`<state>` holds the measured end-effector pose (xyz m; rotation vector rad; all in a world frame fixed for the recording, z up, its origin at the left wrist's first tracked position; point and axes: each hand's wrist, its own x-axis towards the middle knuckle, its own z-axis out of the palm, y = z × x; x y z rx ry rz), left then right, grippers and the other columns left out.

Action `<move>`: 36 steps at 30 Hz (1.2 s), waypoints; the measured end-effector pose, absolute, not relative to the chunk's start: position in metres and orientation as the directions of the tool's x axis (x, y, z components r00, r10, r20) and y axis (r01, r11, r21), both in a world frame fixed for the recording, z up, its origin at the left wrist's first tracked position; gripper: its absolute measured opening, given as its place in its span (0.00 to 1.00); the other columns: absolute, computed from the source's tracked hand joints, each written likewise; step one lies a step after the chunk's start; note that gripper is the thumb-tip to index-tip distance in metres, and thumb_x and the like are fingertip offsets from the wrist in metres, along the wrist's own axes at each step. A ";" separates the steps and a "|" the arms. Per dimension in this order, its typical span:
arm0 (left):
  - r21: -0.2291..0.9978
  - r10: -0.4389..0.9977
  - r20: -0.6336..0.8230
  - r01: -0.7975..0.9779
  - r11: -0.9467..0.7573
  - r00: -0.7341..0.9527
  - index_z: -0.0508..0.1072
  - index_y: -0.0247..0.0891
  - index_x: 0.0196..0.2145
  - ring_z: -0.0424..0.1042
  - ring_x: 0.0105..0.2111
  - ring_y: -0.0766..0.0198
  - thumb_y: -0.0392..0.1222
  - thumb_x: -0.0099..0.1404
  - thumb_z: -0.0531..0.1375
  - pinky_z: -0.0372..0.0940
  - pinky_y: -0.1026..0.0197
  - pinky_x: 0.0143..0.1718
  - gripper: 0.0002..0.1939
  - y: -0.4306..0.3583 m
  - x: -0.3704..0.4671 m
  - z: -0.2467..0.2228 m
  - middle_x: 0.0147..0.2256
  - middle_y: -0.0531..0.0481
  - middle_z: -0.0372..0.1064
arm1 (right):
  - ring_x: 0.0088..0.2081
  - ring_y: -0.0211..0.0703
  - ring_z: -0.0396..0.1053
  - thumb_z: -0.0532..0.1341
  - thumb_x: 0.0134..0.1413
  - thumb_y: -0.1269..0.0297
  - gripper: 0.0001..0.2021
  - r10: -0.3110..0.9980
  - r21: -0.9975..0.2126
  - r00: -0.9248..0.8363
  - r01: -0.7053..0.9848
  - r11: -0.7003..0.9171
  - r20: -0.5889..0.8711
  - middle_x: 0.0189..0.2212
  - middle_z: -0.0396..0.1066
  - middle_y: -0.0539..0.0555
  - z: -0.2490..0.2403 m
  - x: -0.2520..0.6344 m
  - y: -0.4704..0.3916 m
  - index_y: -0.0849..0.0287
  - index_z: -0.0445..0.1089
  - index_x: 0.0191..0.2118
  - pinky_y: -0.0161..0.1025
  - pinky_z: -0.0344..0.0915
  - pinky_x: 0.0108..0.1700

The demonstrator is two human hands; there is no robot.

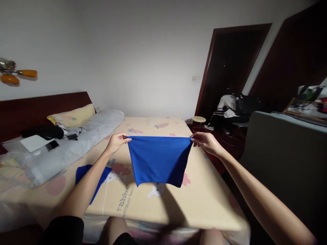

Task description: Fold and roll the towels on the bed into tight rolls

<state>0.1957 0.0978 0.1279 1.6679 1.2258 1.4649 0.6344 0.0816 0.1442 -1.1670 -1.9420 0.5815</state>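
A blue cloth (159, 160) hangs stretched between my two hands above the bed (204, 197). My left hand (119, 141) pinches its upper left corner, and my right hand (203, 140) pinches the upper right one. The top edge is taut and level, while the lower edge hangs free and curves a little. Another blue cloth (83, 172) lies on the bed to the left, partly hidden behind my left forearm.
At the left of the bed are a grey quilt (107, 122), a yellow pillow (76, 115), a phone (52, 145), a white flat object (35, 143) and black cables. A round stool (198, 119) and a person (226, 107) are beyond, near the door.
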 end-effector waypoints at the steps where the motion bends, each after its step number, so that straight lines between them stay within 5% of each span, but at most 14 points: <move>1: 0.883 0.907 0.419 0.250 -0.398 -0.038 0.75 0.38 0.25 0.70 0.26 0.65 0.55 0.37 0.73 0.65 0.62 0.31 0.22 0.099 0.195 0.126 0.23 0.53 0.73 | 0.24 0.41 0.70 0.61 0.48 0.39 0.25 0.878 -0.690 -0.279 0.543 0.479 0.390 0.22 0.72 0.53 0.144 0.635 0.082 0.59 0.72 0.34 0.39 0.67 0.31; 10: 0.890 0.909 0.411 0.246 -0.384 -0.067 0.76 0.38 0.21 0.68 0.26 0.67 0.53 0.39 0.73 0.61 0.64 0.29 0.18 0.104 0.189 0.119 0.23 0.54 0.73 | 0.26 0.41 0.72 0.58 0.52 0.42 0.22 0.866 -0.637 -0.320 0.586 0.500 0.385 0.23 0.74 0.53 0.135 0.635 0.092 0.59 0.73 0.32 0.37 0.66 0.34; 15: 0.937 0.944 0.316 0.185 -0.295 -0.092 0.75 0.37 0.25 0.60 0.18 0.72 0.55 0.42 0.71 0.53 0.66 0.20 0.20 0.114 0.192 0.105 0.17 0.59 0.65 | 0.17 0.34 0.64 0.69 0.39 0.45 0.21 0.954 -0.881 -0.162 0.369 0.295 0.251 0.17 0.68 0.47 0.121 0.626 0.108 0.59 0.71 0.29 0.33 0.59 0.21; 18: 0.968 0.971 0.219 0.142 -0.205 -0.091 0.72 0.36 0.25 0.63 0.15 0.71 0.56 0.43 0.70 0.52 0.67 0.18 0.21 0.126 0.196 0.098 0.16 0.57 0.66 | 0.17 0.38 0.68 0.67 0.42 0.45 0.21 0.985 -0.959 -0.108 0.234 0.159 0.137 0.17 0.70 0.50 0.113 0.616 0.118 0.59 0.66 0.29 0.32 0.57 0.18; 25: 0.984 0.976 0.165 0.096 -0.153 -0.144 0.70 0.36 0.29 0.78 0.27 0.58 0.56 0.43 0.70 0.60 0.65 0.25 0.24 0.173 0.213 0.092 0.27 0.42 0.78 | 0.25 0.43 0.75 0.65 0.49 0.53 0.15 0.992 -0.990 0.033 0.082 0.119 0.122 0.24 0.75 0.55 0.101 0.594 0.162 0.57 0.60 0.28 0.36 0.68 0.26; 32: 0.952 0.935 0.300 0.126 -0.279 -0.190 0.73 0.34 0.35 0.78 0.38 0.55 0.60 0.48 0.66 0.64 0.62 0.32 0.26 0.206 0.215 0.085 0.35 0.38 0.79 | 0.35 0.44 0.75 0.67 0.36 0.39 0.26 0.946 -0.956 0.141 0.009 0.295 0.293 0.24 0.73 0.50 0.086 0.592 0.186 0.54 0.62 0.31 0.40 0.71 0.39; 36: 0.938 0.942 0.308 0.206 -0.277 -0.132 0.76 0.34 0.35 0.77 0.40 0.52 0.63 0.46 0.66 0.68 0.58 0.36 0.28 0.183 0.202 0.040 0.33 0.38 0.79 | 0.37 0.45 0.75 0.65 0.34 0.35 0.30 0.953 -0.958 0.097 0.029 0.286 0.288 0.28 0.74 0.52 0.040 0.602 0.163 0.55 0.65 0.35 0.43 0.70 0.43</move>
